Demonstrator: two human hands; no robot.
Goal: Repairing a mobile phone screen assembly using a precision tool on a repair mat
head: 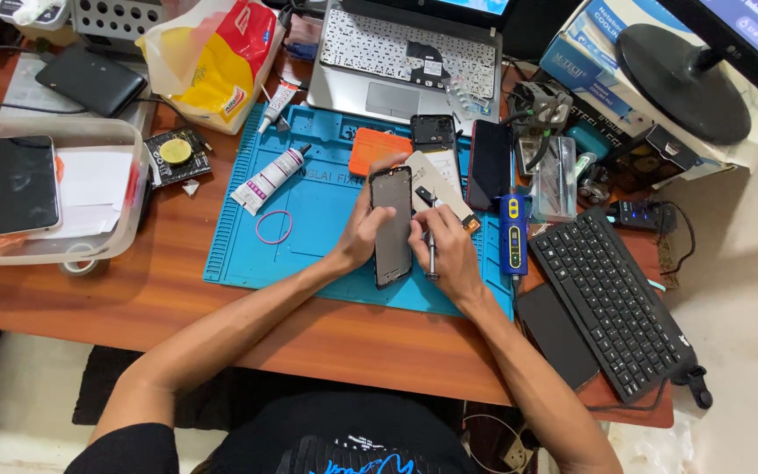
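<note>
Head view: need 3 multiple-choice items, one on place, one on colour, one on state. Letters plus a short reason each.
1. Where does the pink rubber band lie?
A. on the blue repair mat
B. in the clear plastic tray
C. on the black keyboard

2. What colour is the pad above the phone frame?
A. green
B. orange
C. white

3. What is the left hand doing?
A. resting flat on the desk
B. gripping the phone frame by its edge
C. holding the glue tube

Answers:
1 A, the band sits on the mat left of the hands.
2 B, the orange pad lies just beyond the frame.
3 B, its fingers wrap the frame while the right hand holds a thin metal tool.
</note>
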